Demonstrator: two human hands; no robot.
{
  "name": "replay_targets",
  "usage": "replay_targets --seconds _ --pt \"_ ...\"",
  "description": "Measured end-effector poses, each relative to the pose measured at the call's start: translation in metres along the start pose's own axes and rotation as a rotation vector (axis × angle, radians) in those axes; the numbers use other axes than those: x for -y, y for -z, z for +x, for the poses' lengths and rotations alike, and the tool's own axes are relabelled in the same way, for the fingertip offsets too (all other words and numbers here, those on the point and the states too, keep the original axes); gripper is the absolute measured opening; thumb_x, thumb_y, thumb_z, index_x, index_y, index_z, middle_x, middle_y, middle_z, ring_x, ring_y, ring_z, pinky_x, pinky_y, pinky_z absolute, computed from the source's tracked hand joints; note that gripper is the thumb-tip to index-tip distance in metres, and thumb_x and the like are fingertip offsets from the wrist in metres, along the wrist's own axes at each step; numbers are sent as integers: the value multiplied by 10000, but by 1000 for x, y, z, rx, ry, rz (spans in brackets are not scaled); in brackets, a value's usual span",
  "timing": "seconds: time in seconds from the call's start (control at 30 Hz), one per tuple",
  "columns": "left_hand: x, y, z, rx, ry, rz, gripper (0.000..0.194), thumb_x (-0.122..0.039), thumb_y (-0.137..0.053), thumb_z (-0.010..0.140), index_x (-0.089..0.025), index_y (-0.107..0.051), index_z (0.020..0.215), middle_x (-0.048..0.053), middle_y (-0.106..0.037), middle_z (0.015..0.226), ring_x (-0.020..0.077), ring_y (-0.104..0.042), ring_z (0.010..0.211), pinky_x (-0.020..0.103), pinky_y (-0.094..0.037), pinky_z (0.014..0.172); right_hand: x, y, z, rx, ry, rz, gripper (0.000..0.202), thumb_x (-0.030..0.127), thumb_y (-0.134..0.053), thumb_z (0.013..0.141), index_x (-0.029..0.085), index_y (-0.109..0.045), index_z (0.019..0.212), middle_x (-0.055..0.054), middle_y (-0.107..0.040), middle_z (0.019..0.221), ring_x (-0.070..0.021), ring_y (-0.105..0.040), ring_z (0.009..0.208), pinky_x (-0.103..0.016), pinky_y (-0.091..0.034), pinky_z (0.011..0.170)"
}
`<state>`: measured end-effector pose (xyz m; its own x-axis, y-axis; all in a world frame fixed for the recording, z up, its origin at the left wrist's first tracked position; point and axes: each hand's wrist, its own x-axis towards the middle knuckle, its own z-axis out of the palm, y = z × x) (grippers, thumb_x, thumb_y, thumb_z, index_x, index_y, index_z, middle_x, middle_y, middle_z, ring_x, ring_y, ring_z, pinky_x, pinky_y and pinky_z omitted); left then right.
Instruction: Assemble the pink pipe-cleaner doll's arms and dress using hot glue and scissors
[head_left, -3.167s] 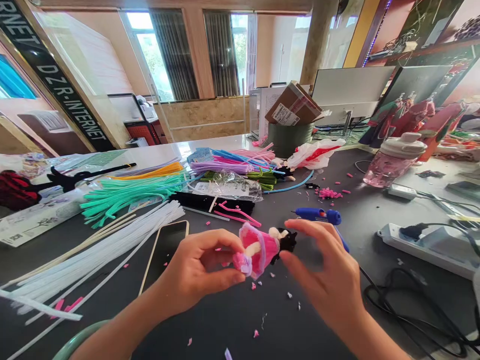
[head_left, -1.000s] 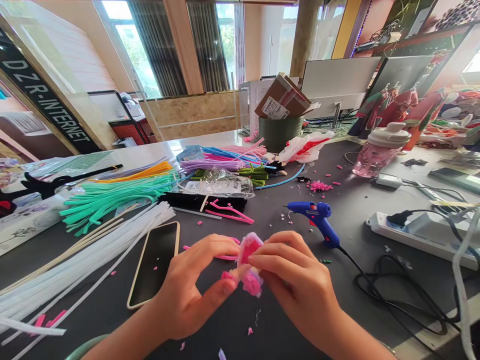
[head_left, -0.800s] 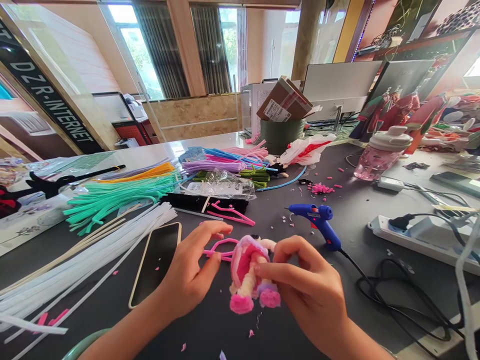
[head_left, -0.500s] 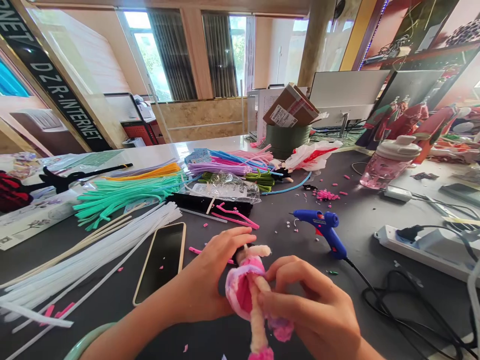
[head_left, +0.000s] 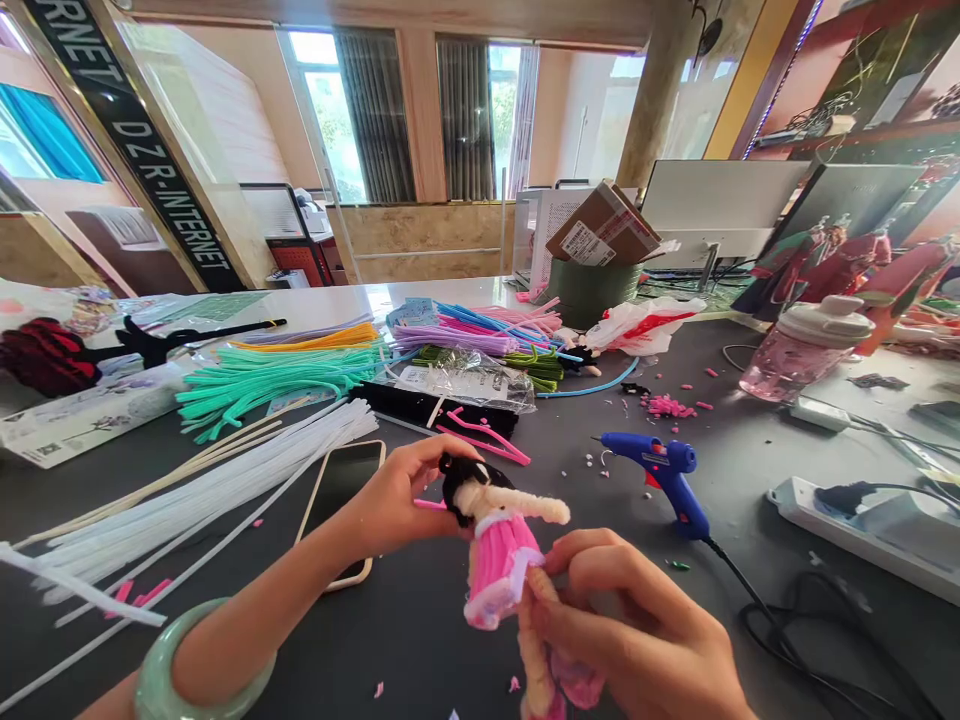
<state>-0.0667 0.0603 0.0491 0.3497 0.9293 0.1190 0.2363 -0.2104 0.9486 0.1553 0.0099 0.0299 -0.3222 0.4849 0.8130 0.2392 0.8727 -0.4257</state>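
Note:
A small doll made of fuzzy pipe cleaners, with black hair, cream limbs and a pink dress (head_left: pixel 501 565) with a pale lilac hem, lies tilted between my hands. My left hand (head_left: pixel 401 492) grips its head from behind, the fingers curled at the black hair (head_left: pixel 454 485). With thumb and fingers my right hand (head_left: pixel 637 615) pinches a cream leg (head_left: pixel 541 588) just under the hem. One arm (head_left: pixel 544 507) of the doll sticks out to the right. Its pink shoes (head_left: pixel 577 680) hang low, partly hidden by my right hand.
A blue glue gun (head_left: pixel 660 475) lies right of the doll, its cord trailing toward a white power strip (head_left: pixel 840 540). Left are a phone (head_left: pixel 341 500), white pipe cleaners (head_left: pixel 225 500) and green ones (head_left: pixel 277 380). A pink bottle (head_left: pixel 806 350) stands at the right.
The doll has been turned so its dress front and black hair show instead of the skirt's underside. My left hand has shifted up to its head; the right still pinches the leg.

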Motion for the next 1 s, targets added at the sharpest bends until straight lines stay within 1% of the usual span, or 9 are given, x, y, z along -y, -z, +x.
replay_targets --seconds 0.07,0.17,0.37,0.47,0.6,0.7,0.8,0.9,1.0 --pt "5 2 1 -17 4 -61 501 -208 -830 509 -184 -584 944 9 -606 875 187 -569 846 319 -479 800 -3 2 4 23 53 -18 229 49 -512 844 228 -655 851 -22 -557 685 -145 -623 650 -223 -544 564" --pt "11 3 2 -34 30 -165 498 -229 -811 537 -176 -552 960 11 -603 850 167 -574 789 281 -491 705 -8 2 6 36 4 -33 244 28 -456 850 200 -629 833 -39 -590 727 -116 -618 654 -176 -509 540" --pt "9 -2 1 -111 78 -327 444 -230 -754 604 -183 -518 976 -10 -600 782 122 -572 699 215 -473 612 -19 -3 -1 148 -222 11 436 -54 -435 682 232 -622 952 -9 -669 829 -103 -627 681 -146 -493 561" --pt "6 -3 2 -144 89 -366 418 -218 -732 619 -193 -514 976 -18 -600 789 105 -562 649 187 -447 548 -19 -4 -3 192 -300 60 464 -53 -439 695 241 -622 1003 7 -675 828 -102 -623 680 -169 -506 624" --pt "5 -1 2 -185 103 -378 385 -195 -714 643 -201 -514 972 -44 -582 727 84 -531 578 173 -419 504 -16 -5 -2 249 -520 292 459 -47 -421 687 220 -619 1004 -9 -695 905 -120 -658 780 -198 -522 705" --pt "5 2 4 -214 111 -370 379 -182 -717 630 -194 -529 958 -44 -582 719 88 -528 575 181 -420 509 -12 -5 0 230 -685 602 398 -3 -481 708 205 -606 1023 -43 -682 988 -154 -657 888 -262 -522 801" --pt "5 4 5 -237 122 -356 393 -182 -735 596 -186 -550 942 -36 -587 715 108 -539 590 205 -431 529 -8 -5 2 227 -878 844 284 112 -596 772 209 -597 1039 -36 -672 928 -154 -644 881 -259 -506 791" --pt "4 5 5 -250 137 -350 438 -185 -749 581 -188 -563 977 -31 -594 707 115 -542 587 218 -432 542 -9 -6 2 197 -961 928 220 263 -672 793 210 -617 999 -23 -668 864 -139 -635 824 -239 -488 746" --pt "4 4 5 -261 157 -364 513 -171 -755 575 -205 -551 1045 -35 -595 695 125 -561 603 225 -442 563 -12 -6 1 176 -983 915 209 315 -709 771 209 -650 942 -15 -674 842 -119 -624 781 -229 -478 736"
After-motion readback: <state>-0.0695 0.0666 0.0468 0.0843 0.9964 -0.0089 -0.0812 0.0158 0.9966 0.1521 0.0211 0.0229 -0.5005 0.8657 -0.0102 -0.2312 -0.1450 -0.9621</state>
